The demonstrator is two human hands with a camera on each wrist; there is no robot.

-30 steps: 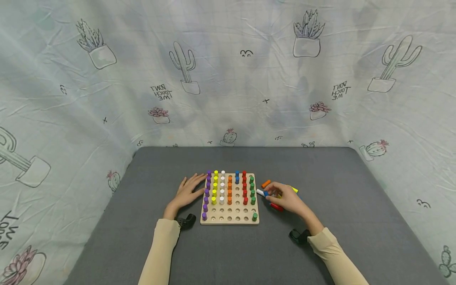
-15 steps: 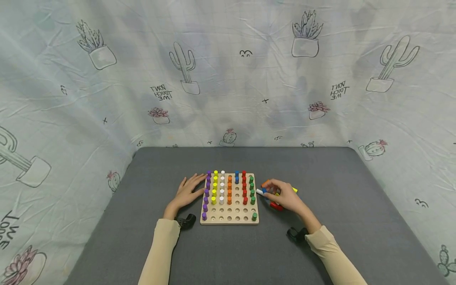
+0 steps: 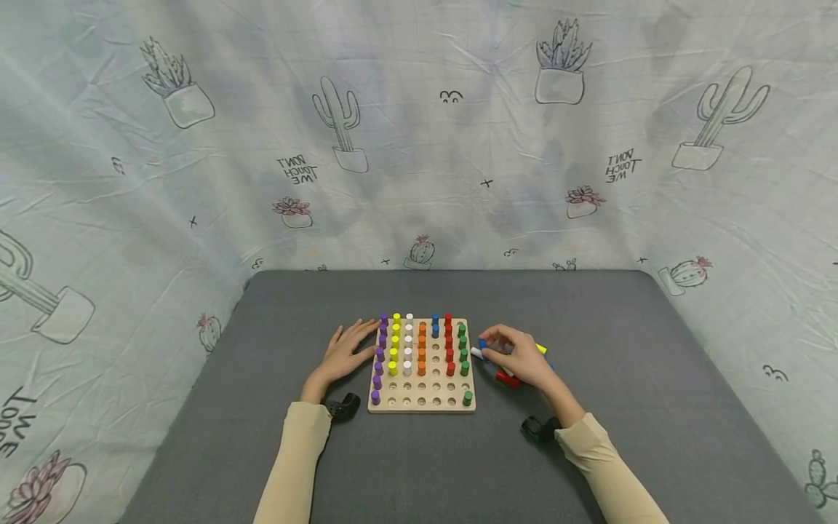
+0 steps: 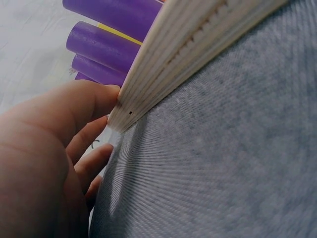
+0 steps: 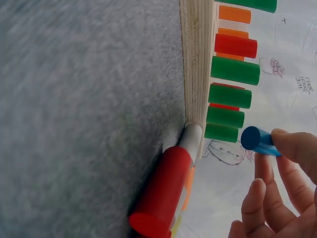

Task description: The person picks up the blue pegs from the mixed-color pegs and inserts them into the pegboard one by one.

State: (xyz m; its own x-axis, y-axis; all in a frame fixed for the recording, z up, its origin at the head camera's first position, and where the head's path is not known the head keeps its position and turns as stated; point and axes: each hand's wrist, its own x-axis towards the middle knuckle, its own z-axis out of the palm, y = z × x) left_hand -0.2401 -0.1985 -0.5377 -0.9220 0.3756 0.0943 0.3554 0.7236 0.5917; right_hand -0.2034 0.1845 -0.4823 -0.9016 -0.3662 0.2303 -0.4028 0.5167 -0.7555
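Observation:
A wooden pegboard (image 3: pixel 414 394) bears columns of upright pegs in purple, yellow, white, orange, blue, red and green. Along its left edge lies my left hand (image 3: pixel 342 362), fingers extended; in the left wrist view the thumb (image 4: pixel 94 96) touches the board's side below the purple pegs (image 4: pixel 101 44). My right hand (image 3: pixel 524 360), just right of the board, pinches a blue peg (image 5: pixel 260 141) between thumb and fingers. In the right wrist view this peg is held up beside the standing green pegs (image 5: pixel 222 132). The blue column has two pegs at its far end, with bare holes nearer.
Loose pegs lie right of the board under and around the right hand: a white peg (image 3: pixel 476 352), a red peg (image 3: pixel 508 379) and a yellow peg (image 3: pixel 542 348). A grey cloth (image 3: pixel 419 466) covers the table. Patterned fabric (image 3: pixel 419 145) hangs behind.
My right hand has lifted the blue peg from among the loose pegs and shifted slightly left towards the board. The left hand has stayed still.

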